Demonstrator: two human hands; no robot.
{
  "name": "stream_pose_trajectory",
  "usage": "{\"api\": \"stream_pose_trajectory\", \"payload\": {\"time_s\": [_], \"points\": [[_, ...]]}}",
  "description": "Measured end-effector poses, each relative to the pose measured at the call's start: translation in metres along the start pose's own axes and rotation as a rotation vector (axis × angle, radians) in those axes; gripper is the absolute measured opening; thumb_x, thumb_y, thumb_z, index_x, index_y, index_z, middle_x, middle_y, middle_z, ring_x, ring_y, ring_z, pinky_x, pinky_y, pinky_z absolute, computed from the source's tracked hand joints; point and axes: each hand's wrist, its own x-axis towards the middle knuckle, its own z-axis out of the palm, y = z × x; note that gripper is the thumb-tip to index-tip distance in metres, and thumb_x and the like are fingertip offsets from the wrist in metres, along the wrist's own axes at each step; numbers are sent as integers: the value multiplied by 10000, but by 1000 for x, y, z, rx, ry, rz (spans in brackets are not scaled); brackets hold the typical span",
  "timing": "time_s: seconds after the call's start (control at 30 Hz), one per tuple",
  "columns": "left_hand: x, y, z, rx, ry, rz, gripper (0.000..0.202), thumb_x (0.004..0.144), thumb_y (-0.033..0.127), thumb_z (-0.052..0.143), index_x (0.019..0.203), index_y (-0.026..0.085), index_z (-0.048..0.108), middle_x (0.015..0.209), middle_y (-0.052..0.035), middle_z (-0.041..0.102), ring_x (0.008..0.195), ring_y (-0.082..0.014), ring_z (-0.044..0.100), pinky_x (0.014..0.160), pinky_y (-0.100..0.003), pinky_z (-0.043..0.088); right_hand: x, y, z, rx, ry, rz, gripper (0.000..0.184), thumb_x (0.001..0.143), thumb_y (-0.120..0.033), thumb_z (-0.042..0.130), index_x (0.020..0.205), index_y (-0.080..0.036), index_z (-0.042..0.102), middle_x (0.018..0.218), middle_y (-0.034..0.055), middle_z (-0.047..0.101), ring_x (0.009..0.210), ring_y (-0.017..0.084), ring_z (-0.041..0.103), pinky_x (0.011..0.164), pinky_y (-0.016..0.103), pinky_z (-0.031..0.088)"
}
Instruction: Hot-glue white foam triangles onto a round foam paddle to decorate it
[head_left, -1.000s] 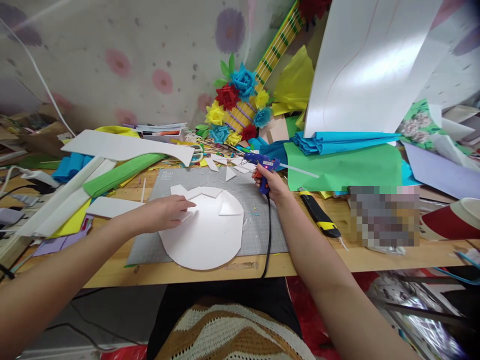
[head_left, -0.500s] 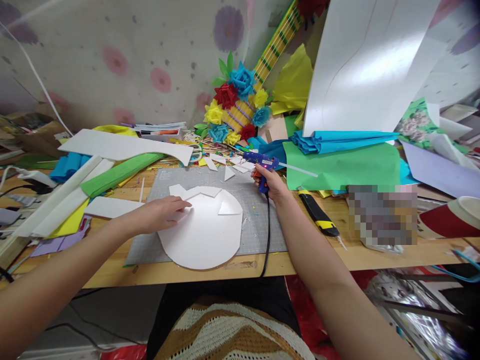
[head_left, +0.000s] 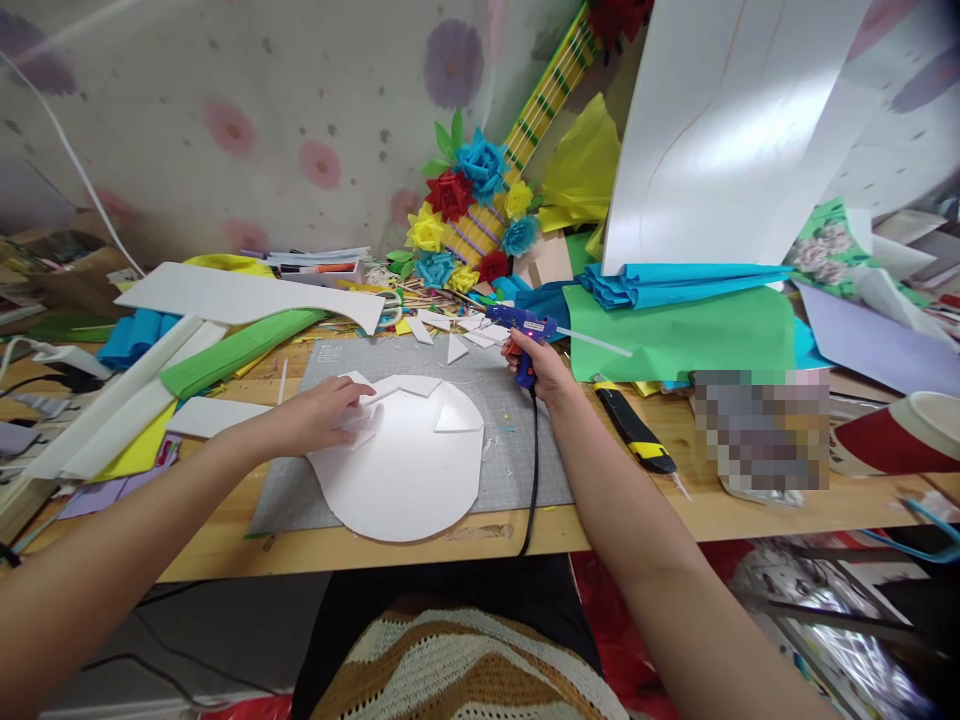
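Note:
My right hand [head_left: 543, 366] is wrapped round the grip of a blue glue gun [head_left: 523, 322], a white glue stick jutting from its back and a cord hanging down. My left hand [head_left: 324, 415] is at the left edge of a rounded white foam board [head_left: 409, 480], its fingers apart. Small flat white pieces lie along the board's upper rim, among them an angled piece [head_left: 459, 415] on the right. Part of the board's left edge is hidden under the hand. A grey cutting mat [head_left: 517, 460] lies beneath.
White offcuts [head_left: 456, 348] lie behind the board. A black and yellow utility knife [head_left: 634, 428] lies right of my right arm. Green paper [head_left: 690, 330], a red and white cup [head_left: 896, 435] and a flower-covered paper guitar [head_left: 480, 230] stand or lie around.
My left hand has shifted slightly left along the board's edge, and its fingers have spread. My right hand keeps the glue gun in nearly the same place.

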Motion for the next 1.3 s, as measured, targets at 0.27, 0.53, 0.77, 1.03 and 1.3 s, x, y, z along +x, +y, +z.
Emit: {"api": "stream_pose_trajectory", "payload": {"time_s": [0.27,0.53,0.77,1.03,1.3], "points": [[41,-7,-9,-44,174,-54,451,772,358,502,1176,179,591,1164,-116,620,1057,-247,592,932,-359,457,1,0,-1,16,17,48,449,570,-556,801,680,-192,562,664,-5,616,522,84,520,457,226,425],[70,-52,-35,-78,-71,-315,375,595,418,659,903,205,684,991,-100,723,904,-259,656,752,-287,473,-13,-2,24,-61,-117,205,461,481,-167,876,814,-200,559,752,-17,628,674,153,648,624,331,593],[82,-56,-24,-66,-35,-384,293,506,427,722,721,230,693,881,-69,745,826,-248,651,685,-274,449,-20,5,45,-270,-84,253,446,501,-7,764,832,-195,532,676,-14,657,641,157,644,604,284,543],[83,-59,-27,-196,-68,-433,257,464,402,719,638,218,673,734,-40,709,779,-250,632,676,-303,455,-17,13,54,-327,-47,212,423,476,4,717,797,-196,528,715,-24,653,829,210,686,785,346,540],[82,-49,-35,-731,306,-523,286,441,247,825,638,200,624,613,4,621,647,-167,583,702,-306,491,22,2,34,-184,137,91,499,465,22,734,842,-199,492,730,-20,655,808,203,684,851,378,532]]}}
